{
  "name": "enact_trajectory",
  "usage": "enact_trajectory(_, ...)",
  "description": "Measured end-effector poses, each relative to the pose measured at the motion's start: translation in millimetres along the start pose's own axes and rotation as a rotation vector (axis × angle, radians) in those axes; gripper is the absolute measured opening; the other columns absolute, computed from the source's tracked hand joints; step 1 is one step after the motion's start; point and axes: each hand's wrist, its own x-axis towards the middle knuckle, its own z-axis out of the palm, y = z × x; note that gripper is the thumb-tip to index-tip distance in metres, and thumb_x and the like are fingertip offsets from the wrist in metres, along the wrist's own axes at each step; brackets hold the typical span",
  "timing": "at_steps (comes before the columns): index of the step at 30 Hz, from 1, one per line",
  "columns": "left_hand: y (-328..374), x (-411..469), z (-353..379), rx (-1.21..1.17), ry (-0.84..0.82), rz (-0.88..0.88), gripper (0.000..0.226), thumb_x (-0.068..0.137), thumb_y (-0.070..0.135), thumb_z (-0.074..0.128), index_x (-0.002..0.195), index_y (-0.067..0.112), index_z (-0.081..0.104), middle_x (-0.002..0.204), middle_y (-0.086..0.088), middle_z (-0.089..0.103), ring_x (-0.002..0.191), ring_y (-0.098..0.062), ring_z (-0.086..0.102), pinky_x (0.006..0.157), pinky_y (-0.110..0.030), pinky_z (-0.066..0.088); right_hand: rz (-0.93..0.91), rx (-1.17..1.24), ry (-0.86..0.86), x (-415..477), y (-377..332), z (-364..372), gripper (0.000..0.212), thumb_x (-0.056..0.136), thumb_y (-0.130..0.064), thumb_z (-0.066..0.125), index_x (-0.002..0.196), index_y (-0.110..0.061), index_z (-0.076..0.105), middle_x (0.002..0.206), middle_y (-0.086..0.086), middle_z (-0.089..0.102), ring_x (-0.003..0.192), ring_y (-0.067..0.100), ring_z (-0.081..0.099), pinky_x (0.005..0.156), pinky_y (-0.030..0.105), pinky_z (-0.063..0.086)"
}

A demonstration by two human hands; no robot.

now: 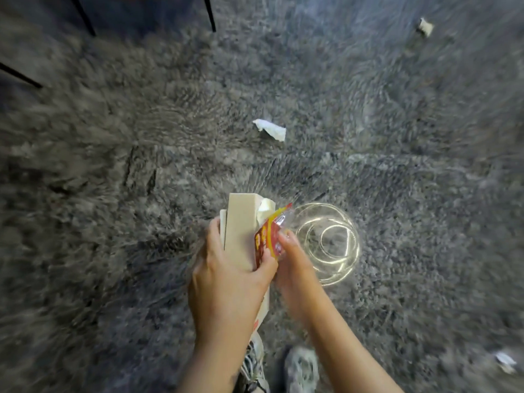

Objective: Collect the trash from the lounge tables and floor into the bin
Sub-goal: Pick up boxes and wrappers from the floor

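The left hand (226,285) is gripping a beige cardboard box (241,222), fingers curled round its far side and thumb (268,265) pressing across its near face. A white tissue (265,208) is poking out of the box at its one o'clock corner. The right hand (295,268) is pinching a red and yellow wrapper (269,236) with its fingers (286,239) closed on the wrapper's three o'clock edge, just beside the box. A clear plastic cup (329,242) is sitting at three o'clock of those fingers; whether they are also holding it is unclear. On the grey shag carpet (113,194), one crumpled paper (269,129) is lying at twelve o'clock of the hands, well apart, another scrap (425,26) at one o'clock, and a blurred scrap (504,361) at four o'clock.
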Motion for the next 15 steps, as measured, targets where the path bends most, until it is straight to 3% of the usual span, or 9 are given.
enact_trajectory(4, 30.3, 34.4, 8.2, -0.002, -0.02, -0.043, 0.082, 0.063, 0.045, 0.074, 0.134, 0.022, 0.041, 0.117, -0.011, 0.064, 0.102, -0.034, 0.059, 0.075, -0.037, 0.042, 0.002, -0.013, 0.017, 28.6, -40.8, 2.4, 0.041, 0.078, -0.033, 0.061, 0.114, -0.016, 0.052, 0.088, -0.002, 0.069, 0.078, 0.01, 0.065, 0.064, 0.022, 0.051)
enact_trajectory(7, 48.1, 66.2, 15.6, 0.007, 0.009, -0.081, 0.077, 0.063, 0.042, 0.076, 0.13, 0.021, 0.044, 0.111, -0.012, 0.066, 0.097, -0.036, 0.06, 0.069, -0.037, 0.04, 0.003, -0.157, 0.049, 56.8, -72.2, 2.8, 0.045, 0.079, -0.032, 0.062, 0.12, -0.022, 0.047, 0.094, -0.002, 0.071, 0.08, 0.011, 0.066, 0.064, 0.019, 0.051)
enact_trajectory(9, 62.7, 89.0, 20.4, 0.028, 0.049, -0.096, 0.076, 0.064, 0.039, 0.077, 0.129, 0.019, 0.044, 0.108, -0.016, 0.066, 0.093, -0.038, 0.061, 0.065, -0.035, 0.035, -0.081, -0.333, 0.114, 76.1, -96.5, -0.4, 0.042, 0.086, -0.03, 0.062, 0.123, -0.027, 0.042, 0.115, 0.001, 0.063, 0.096, 0.008, 0.062, 0.073, 0.014, 0.049)
enact_trajectory(11, 79.2, 112.7, 25.4, 0.068, 0.075, -0.139, 0.074, 0.066, 0.036, 0.078, 0.129, 0.017, 0.044, 0.107, -0.02, 0.065, 0.09, -0.041, 0.061, 0.064, -0.038, 0.037, -0.18, -0.57, 0.157, 91.8, -122.8, -6.9, 0.051, 0.082, -0.034, 0.064, 0.126, -0.033, 0.038, 0.13, -0.003, 0.049, 0.114, 0.007, 0.051, 0.093, 0.02, 0.043)
enact_trajectory(15, 109.2, 156.9, 27.3, 0.085, 0.119, -0.188, 0.07, 0.069, 0.036, 0.077, 0.128, 0.016, 0.045, 0.104, -0.023, 0.065, 0.088, -0.042, 0.061, 0.068, -0.045, 0.046, -0.337, -0.953, 0.198, 124.8, -175.4, -19.3, 0.066, 0.077, -0.034, 0.071, 0.133, -0.031, 0.036, 0.135, -0.013, 0.044, 0.125, 0.005, 0.041, 0.106, 0.034, 0.034)
